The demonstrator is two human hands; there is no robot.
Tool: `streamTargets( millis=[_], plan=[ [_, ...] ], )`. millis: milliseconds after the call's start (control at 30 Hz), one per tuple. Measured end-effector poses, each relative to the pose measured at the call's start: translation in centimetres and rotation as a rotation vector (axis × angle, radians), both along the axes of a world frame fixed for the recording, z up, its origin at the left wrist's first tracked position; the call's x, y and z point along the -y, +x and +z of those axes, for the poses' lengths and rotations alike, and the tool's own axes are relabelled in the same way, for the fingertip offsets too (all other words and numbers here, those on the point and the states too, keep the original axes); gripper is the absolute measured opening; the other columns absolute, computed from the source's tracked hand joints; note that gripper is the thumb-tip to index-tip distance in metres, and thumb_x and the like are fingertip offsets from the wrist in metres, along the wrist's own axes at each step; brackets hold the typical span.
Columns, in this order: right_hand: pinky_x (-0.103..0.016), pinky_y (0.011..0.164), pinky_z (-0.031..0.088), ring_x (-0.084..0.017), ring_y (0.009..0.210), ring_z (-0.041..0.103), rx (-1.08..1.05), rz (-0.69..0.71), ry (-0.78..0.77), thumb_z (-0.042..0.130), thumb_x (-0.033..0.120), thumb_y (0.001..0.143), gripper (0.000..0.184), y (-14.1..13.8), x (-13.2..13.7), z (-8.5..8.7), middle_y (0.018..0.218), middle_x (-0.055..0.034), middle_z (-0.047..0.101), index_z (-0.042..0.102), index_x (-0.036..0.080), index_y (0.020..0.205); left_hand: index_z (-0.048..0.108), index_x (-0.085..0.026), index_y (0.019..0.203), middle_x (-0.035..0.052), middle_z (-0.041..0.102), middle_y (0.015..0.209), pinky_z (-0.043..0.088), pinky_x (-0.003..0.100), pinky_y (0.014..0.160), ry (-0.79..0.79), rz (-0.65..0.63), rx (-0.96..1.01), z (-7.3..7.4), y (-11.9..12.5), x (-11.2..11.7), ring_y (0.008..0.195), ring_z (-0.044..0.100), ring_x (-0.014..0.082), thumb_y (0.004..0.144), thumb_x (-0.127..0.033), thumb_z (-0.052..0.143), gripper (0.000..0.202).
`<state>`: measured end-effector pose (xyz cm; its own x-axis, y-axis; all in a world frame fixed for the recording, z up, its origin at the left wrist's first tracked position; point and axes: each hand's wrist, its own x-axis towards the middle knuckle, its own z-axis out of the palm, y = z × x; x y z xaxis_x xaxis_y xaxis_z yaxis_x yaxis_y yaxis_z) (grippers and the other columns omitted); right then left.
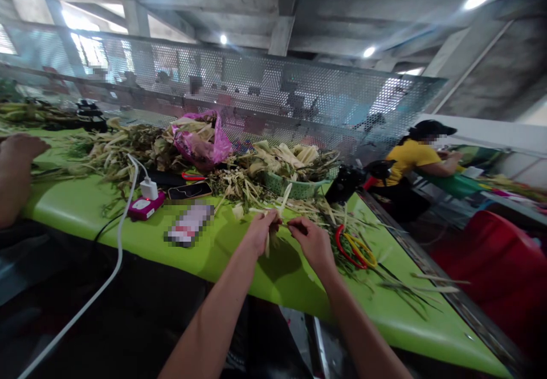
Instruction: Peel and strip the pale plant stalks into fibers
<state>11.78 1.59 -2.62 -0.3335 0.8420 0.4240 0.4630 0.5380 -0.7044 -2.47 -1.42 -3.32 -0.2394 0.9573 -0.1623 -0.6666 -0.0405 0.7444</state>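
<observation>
Above the green tabletop (222, 253), my left hand (261, 233) is closed around a pale dried plant strip that looks like corn husk (285, 196). One end sticks up past my fingers and another hangs below them. My right hand (314, 246), just to the right, pinches with thumb and forefinger at a thin piece running from the left hand; its fingertips hide most of it. Right of that hand lie red-handled scissors (341, 242) and a yellow-handled pair (363, 252) among green scraps. Behind both hands stands a green basket (294, 187) heaped with pale husks (290, 159).
A pink plastic bag (220, 139) of husks sits in a long plant heap. Left are a magenta power block (146, 206), white cable (122, 236) and dark phone (190, 191). Another person's hand (21, 146) rests far left; a person in yellow (404, 159) sits right.
</observation>
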Motion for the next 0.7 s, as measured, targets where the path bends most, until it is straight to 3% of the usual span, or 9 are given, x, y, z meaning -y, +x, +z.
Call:
streamTargets(
  millis=[133, 267, 400, 600, 700],
  plan=[
    [-0.031, 0.065, 0.046, -0.019, 0.067, 0.06, -0.01, -0.079, 0.037, 0.059, 0.037, 0.078, 0.022, 0.7, -0.1, 0.3, 0.077, -0.0045, 0.069, 0.067, 0.018, 0.083, 0.058, -0.014, 0.068, -0.0026, 0.052, 0.058, 0.034, 0.021, 0.053, 0.008, 0.083, -0.111, -0.8, -0.1, -0.5, 0.051, 0.043, 0.0072, 0.065, -0.047, 0.072, 0.036],
    [-0.033, 0.067, 0.045, -0.02, 0.069, 0.06, -0.013, -0.055, -0.008, 0.061, 0.043, 0.075, 0.028, 1.2, -0.9, 0.7, 0.079, -0.0059, 0.07, 0.07, 0.018, 0.085, 0.059, -0.016, 0.069, -0.0026, 0.049, 0.058, 0.033, 0.023, 0.056, 0.007, 0.093, -0.221, -1.5, -0.2, -0.9, 0.055, 0.042, 0.0092, 0.07, -0.048, 0.067, 0.034],
    [-0.035, 0.075, 0.044, -0.022, 0.08, 0.061, -0.118, 0.015, -0.151, 0.065, 0.046, 0.072, 0.033, 0.6, -1.9, 1.4, 0.085, -0.0059, 0.071, 0.072, 0.017, 0.086, 0.058, -0.016, 0.068, -0.0027, 0.047, 0.056, 0.031, 0.023, 0.054, 0.021, 0.013, -0.282, -1.2, 0.0, -0.5, 0.053, 0.039, 0.0095, 0.069, -0.05, 0.067, 0.035],
    [-0.03, 0.063, 0.044, -0.016, 0.062, 0.055, -0.269, 0.039, -0.213, 0.068, 0.052, 0.067, 0.039, -0.6, -2.3, 1.4, 0.067, -0.0022, 0.064, 0.067, 0.013, 0.075, 0.059, -0.016, 0.068, -0.002, 0.049, 0.056, 0.03, 0.023, 0.053, 0.045, -0.082, -0.352, -0.7, 0.3, 0.1, 0.052, 0.039, 0.0094, 0.068, -0.048, 0.069, 0.034],
    [-0.028, 0.06, 0.043, -0.014, 0.06, 0.052, -0.336, -0.013, -0.198, 0.067, 0.053, 0.066, 0.041, -0.9, -2.3, 0.9, 0.065, -0.0013, 0.061, 0.064, 0.014, 0.075, 0.063, -0.016, 0.071, -0.0006, 0.053, 0.059, 0.033, 0.023, 0.055, 0.048, -0.201, -0.35, -0.3, 0.5, 0.4, 0.052, 0.042, 0.0101, 0.068, -0.046, 0.069, 0.031]
  ],
)
